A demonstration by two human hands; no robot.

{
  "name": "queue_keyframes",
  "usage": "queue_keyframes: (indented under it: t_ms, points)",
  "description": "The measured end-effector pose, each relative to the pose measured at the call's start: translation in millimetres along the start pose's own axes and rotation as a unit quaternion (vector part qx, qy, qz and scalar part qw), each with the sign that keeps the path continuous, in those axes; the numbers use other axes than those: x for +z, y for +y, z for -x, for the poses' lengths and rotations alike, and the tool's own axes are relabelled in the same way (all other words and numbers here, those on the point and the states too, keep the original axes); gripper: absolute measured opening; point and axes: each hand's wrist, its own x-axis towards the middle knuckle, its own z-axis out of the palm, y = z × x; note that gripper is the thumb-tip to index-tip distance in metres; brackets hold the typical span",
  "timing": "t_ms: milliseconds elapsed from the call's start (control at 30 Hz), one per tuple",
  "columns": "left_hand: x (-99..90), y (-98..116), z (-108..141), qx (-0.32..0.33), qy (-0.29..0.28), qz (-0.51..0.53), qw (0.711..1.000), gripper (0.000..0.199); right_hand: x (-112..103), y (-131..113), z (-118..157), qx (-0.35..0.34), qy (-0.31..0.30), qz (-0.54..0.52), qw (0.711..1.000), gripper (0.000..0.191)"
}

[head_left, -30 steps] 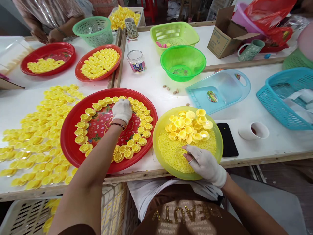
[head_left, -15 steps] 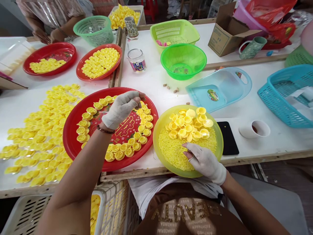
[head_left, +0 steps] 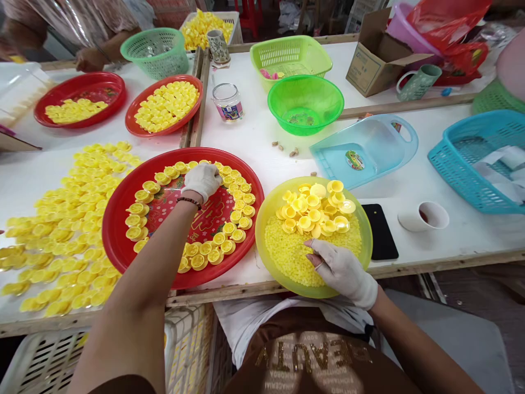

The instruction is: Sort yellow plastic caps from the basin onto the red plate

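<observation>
My left hand [head_left: 203,181], in a white glove with bare fingertips, is over the far part of a round red tray [head_left: 112,219]. Its fingers are curled down at the ring of small yellow toy cups on saucers [head_left: 215,255]; whatever they hold is hidden. My gloved right hand [head_left: 346,272] rests at the near right of a yellow bowl [head_left: 262,249], thumb and fingers drawn together above tiny yellow beads [head_left: 287,257]. What is between them is too small to make out. Loose yellow cups and saucers [head_left: 314,202] lie heaped on the beads' far side.
Many yellow pieces [head_left: 77,219] spread over the table at left. Beyond are two smaller red trays [head_left: 118,101], a glass jar [head_left: 228,104] and a green bowl [head_left: 305,104]. A blue scoop [head_left: 369,148], black phone [head_left: 379,232] and white cup [head_left: 424,216] stand right. Another person's hand [head_left: 91,59] shows far left.
My left hand has come down and slightly nearer onto the far part of the tray's ring, fingers now lowered. My right hand stays at the bowl. The other person's hands have moved apart.
</observation>
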Motion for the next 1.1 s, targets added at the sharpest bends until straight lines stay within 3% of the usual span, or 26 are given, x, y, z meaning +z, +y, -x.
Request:
queue_keyframes:
  t_ms: [100,167,233,300,367,433,567,667,767,900,1100]
  points:
    - [-6.7,-0.3,0.6,0.006,0.001,0.033,0.999,0.025,-0.1,-0.4,-0.2,-0.002,0.002,-0.002,1.000,0.025]
    - [-12.9,1.8,9.5,0.019,0.042,0.073,0.996,0.023,-0.5,-0.6,-0.3,0.000,-0.001,-0.006,1.000,0.024]
    - [-17.6,8.7,31.4,0.062,0.072,0.106,0.990,0.024,-1.1,-0.7,-0.1,0.004,-0.007,-0.010,1.000,0.024]
    - [-17.1,20.1,67.3,0.130,0.047,0.108,0.984,0.024,-1.3,-0.2,0.5,0.005,-0.010,-0.012,1.000,0.025]
    - [-8.6,33.3,111.8,0.194,-0.016,0.074,0.978,0.024,-1.0,0.6,1.2,0.004,-0.011,-0.014,1.000,0.025]
    - [7.3,44.3,154.9,0.236,-0.033,0.042,0.970,0.029,-0.2,1.4,1.9,0.000,-0.011,-0.018,1.000,0.024]
    - [47.7,52.3,206.3,0.245,0.067,-0.024,0.967,0.043,0.7,2.0,2.4,-0.014,-0.006,-0.025,1.000,0.020]
    - [70.5,49.1,214.9,0.244,0.104,-0.056,0.963,0.035,-0.5,1.3,1.8,-0.028,0.006,-0.019,0.999,0.015]
    - [81.6,41.8,217.4,0.264,0.118,-0.052,0.956,0.037,-2.8,0.1,0.1,-0.039,0.017,-0.006,0.999,0.013]
    - [83.9,24.6,227.5,0.295,0.132,-0.034,0.946,0.032,-5.4,-1.9,-3.5,-0.074,0.019,0.022,0.997,0.018]
    - [78.4,-14.9,243.1,0.373,0.099,-0.018,0.922,0.031,-7.4,-2.4,-6.8,-0.088,0.010,0.060,0.994,0.019]
